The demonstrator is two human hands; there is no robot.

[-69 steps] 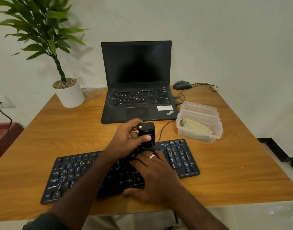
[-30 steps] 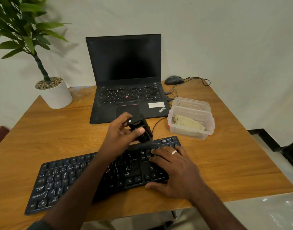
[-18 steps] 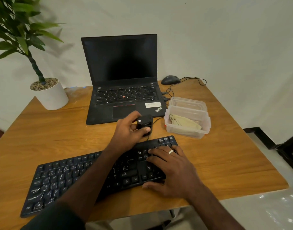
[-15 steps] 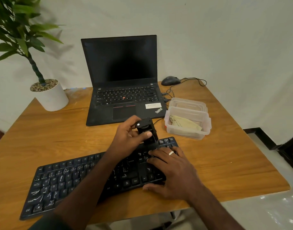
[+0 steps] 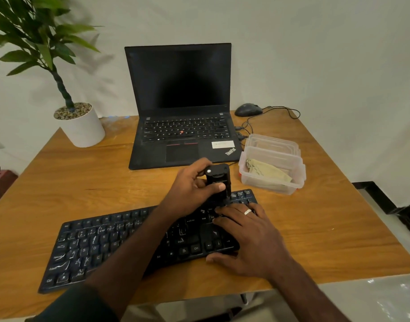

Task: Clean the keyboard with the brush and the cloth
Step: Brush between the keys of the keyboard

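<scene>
A black keyboard (image 5: 101, 242) lies slanted across the front of the wooden table. My left hand (image 5: 190, 189) grips a stubby black brush (image 5: 219, 182), held upright with its lower end on the keys near the keyboard's right end. My right hand (image 5: 248, 238) lies flat on the keyboard's right part, fingers spread over the keys and thumb at the front edge. A beige cloth (image 5: 267, 174) is folded inside a clear plastic box (image 5: 298, 180) to the right.
An open black laptop (image 5: 183, 126) stands behind the keyboard. A white pot with a green plant (image 5: 81, 126) is at the back left. A wired mouse (image 5: 248, 109) sits at the back right. A second clear box (image 5: 272, 141) is behind the first.
The brush has kept working over the keyboard's right end, tilting and coming back upright. My right hand stays pressed on the keys. The camera view has shifted slightly.
</scene>
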